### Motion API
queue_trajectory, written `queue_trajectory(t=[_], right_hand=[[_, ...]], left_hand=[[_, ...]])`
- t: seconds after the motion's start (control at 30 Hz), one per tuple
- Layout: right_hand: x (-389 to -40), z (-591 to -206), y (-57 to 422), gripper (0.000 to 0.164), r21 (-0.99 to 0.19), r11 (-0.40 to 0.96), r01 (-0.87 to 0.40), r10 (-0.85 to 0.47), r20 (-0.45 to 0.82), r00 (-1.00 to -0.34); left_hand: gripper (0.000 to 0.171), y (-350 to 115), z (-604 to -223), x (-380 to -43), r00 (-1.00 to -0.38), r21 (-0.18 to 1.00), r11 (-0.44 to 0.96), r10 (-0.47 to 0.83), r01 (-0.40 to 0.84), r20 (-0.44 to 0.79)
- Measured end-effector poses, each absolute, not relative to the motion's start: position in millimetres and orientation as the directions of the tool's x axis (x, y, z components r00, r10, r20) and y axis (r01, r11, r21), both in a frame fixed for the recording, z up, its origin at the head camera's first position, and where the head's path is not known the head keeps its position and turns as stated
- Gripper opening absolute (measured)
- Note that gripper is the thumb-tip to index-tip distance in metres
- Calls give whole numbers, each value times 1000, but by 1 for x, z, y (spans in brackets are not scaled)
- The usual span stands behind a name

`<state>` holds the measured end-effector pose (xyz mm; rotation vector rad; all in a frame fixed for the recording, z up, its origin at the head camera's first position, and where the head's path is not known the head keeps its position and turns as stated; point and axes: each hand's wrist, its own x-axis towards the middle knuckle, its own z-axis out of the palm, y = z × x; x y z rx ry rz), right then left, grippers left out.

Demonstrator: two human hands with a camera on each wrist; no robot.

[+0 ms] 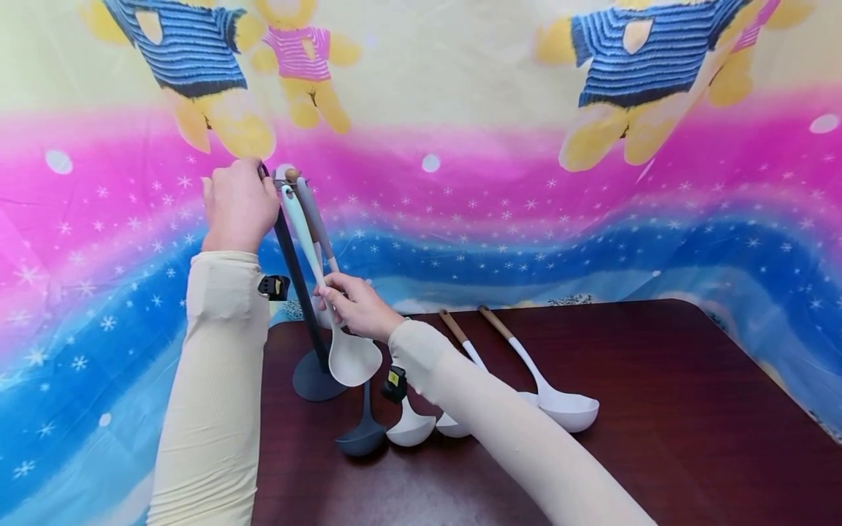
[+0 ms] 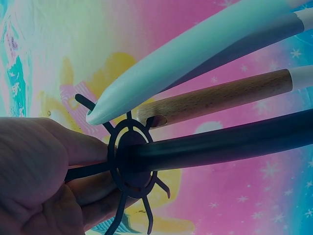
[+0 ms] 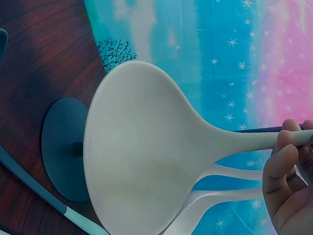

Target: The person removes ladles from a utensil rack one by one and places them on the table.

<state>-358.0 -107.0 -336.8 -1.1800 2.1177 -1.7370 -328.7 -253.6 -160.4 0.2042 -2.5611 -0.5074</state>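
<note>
At the top of a black utensil stand (image 1: 297, 274), my left hand (image 1: 240, 204) grips the ring of hooks (image 2: 112, 161), one hook passing between thumb and fingers. My right hand (image 1: 358, 303) pinches the lower handle of a ladle (image 1: 355, 358) with a cream bowl and mint-green upper handle. This ladle's top end sits over a hook, whose tip shows beside it in the left wrist view. Behind it hang a grey-handled utensil (image 1: 312, 212) and a wooden-handled one (image 2: 220, 100). In the right wrist view the cream bowl fills the middle, partly hiding the stand's round base (image 3: 63, 147).
Right of the base, a dark grey ladle (image 1: 362, 440) and a white ladle (image 1: 412, 429) lie on the dark red-brown table (image 1: 691, 409). Two white ladles with wooden handles, one at the right (image 1: 572, 410), lie partly behind my right forearm. A patterned cloth (image 1: 460, 219) hangs behind the table.
</note>
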Motion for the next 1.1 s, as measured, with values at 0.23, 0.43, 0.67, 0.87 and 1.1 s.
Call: queue_trajectory(t=[0.23,0.43,0.67,0.87,1.1], right_hand=[[-359,-338,-106,20,-895,-1,-445,-641,342,-687],[-357,-338,-105,19,-901,-7,-435,-637,339,-692],[-356,-335,-100,20,-872,8,-490,-645,370,-668],[-354,-335,-93,20,-855,33,-518,-640,380,-668],[-354,-334,-80,21,-836,53,-546,-638,392,-663]], left_hand=[[37,-253,-160,-329,-851,391,919,-239,-44,467],[35,-253,-161,-329,-853,386,921,-238,-46,465],[31,-257,-161,-328,-852,405,914,-233,-27,469],[31,-257,-161,-329,-851,390,921,-221,-21,477],[32,-258,-160,-328,-853,392,920,-221,-21,473]])
